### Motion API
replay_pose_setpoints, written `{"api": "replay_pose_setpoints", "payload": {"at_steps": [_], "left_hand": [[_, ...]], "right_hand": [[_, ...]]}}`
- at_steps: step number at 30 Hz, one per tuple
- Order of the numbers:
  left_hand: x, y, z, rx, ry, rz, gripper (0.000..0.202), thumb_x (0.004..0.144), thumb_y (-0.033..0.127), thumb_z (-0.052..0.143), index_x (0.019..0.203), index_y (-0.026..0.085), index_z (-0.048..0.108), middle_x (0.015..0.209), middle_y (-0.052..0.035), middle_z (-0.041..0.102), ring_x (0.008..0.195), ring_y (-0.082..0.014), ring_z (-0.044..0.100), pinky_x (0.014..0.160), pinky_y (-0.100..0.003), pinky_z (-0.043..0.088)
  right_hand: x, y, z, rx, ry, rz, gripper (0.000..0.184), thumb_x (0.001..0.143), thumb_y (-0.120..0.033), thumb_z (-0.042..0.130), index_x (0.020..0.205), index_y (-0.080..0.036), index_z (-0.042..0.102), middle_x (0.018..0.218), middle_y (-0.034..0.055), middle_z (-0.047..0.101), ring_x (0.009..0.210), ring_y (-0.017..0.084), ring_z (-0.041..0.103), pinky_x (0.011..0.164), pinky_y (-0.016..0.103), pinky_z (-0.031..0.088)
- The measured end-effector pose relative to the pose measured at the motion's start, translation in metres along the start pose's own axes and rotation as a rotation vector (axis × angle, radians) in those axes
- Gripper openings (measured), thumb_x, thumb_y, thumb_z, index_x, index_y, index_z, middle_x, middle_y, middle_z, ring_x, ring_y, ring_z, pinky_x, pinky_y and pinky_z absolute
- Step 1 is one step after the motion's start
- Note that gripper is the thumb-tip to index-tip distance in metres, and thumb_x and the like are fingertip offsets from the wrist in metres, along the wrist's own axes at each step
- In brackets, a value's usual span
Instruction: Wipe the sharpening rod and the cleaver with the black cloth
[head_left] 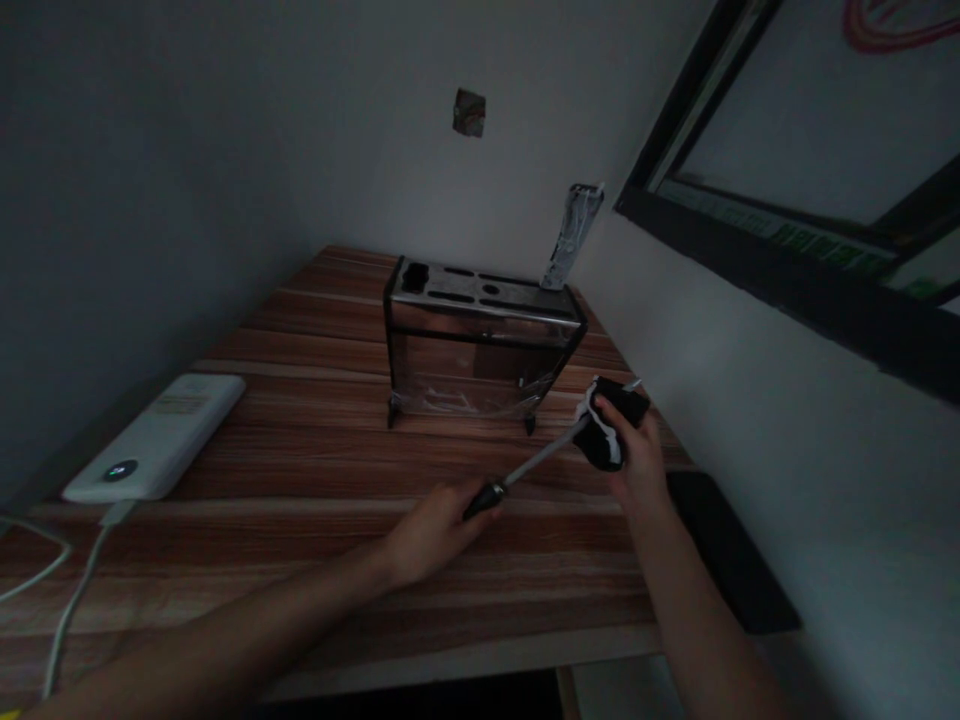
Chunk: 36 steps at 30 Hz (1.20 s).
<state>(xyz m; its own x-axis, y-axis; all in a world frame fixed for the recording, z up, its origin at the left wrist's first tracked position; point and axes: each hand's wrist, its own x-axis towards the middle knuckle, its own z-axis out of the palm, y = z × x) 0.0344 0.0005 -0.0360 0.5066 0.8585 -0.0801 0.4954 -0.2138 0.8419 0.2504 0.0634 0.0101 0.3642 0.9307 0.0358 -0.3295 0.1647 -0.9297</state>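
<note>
My left hand [439, 535] is closed around the black handle of a sharpening steel [541, 458], whose grey rod points up and to the right. In my right hand [637, 450] is a black cloth [600, 445] with a white edge, folded around the far part of the rod. A bit of the tip shows beyond the cloth. Behind the hands stands a knife block [487, 345] with clear sides, a slotted metal top and small black feet. A grey, plastic-wrapped handle [574, 235] sticks up at its right end; what it belongs to is hidden.
A white power bank [157, 435] with a lit display and plugged-in cable [79, 590] lies at the left of the wood-grain table [322, 455]. A black phone-like slab [731, 550] lies by the right wall. A dark-framed window [787, 270] is at upper right.
</note>
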Motion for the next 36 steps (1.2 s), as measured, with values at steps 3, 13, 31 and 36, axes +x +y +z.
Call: {"api": "replay_pose_setpoints", "payload": {"at_steps": [3,13,31,36], "left_hand": [[-0.001,0.000,0.000,0.020,-0.005,0.009,0.021,0.089,0.035,0.043,0.084,0.017,0.053,0.077,-0.0010,0.060,0.070,-0.0154,0.058,0.062,-0.022,0.041],[-0.002,0.006,-0.001,0.068,-0.031,0.028,0.021,0.090,0.035,0.042,0.088,0.018,0.054,0.082,-0.0014,0.062,0.074,-0.0155,0.060,0.063,-0.021,0.041],[-0.001,0.001,0.002,0.074,0.018,0.003,0.019,0.088,0.033,0.044,0.083,0.018,0.054,0.077,-0.0005,0.061,0.069,-0.0149,0.059,0.061,-0.021,0.040],[0.000,-0.001,0.002,0.034,0.041,-0.003,0.018,0.088,0.030,0.044,0.081,0.017,0.054,0.076,-0.0010,0.061,0.069,-0.0151,0.058,0.063,-0.021,0.040]], "right_hand": [[0.008,-0.003,-0.006,0.036,0.064,-0.064,0.027,0.052,-0.022,0.079,0.077,-0.019,0.069,0.069,-0.0046,0.069,0.058,0.009,0.063,0.056,0.019,0.051],[0.020,-0.016,-0.017,0.123,0.146,-0.158,0.022,0.054,-0.020,0.076,0.075,-0.016,0.068,0.066,-0.0048,0.066,0.057,0.008,0.061,0.053,0.019,0.051],[0.005,0.005,0.000,0.074,0.086,-0.026,0.029,0.051,-0.025,0.080,0.076,-0.020,0.066,0.067,-0.0053,0.068,0.057,0.009,0.062,0.055,0.020,0.051],[-0.019,0.018,0.010,-0.070,-0.096,0.177,0.034,0.049,-0.030,0.081,0.078,-0.019,0.067,0.067,-0.0025,0.069,0.057,0.012,0.063,0.055,0.023,0.052]]}}
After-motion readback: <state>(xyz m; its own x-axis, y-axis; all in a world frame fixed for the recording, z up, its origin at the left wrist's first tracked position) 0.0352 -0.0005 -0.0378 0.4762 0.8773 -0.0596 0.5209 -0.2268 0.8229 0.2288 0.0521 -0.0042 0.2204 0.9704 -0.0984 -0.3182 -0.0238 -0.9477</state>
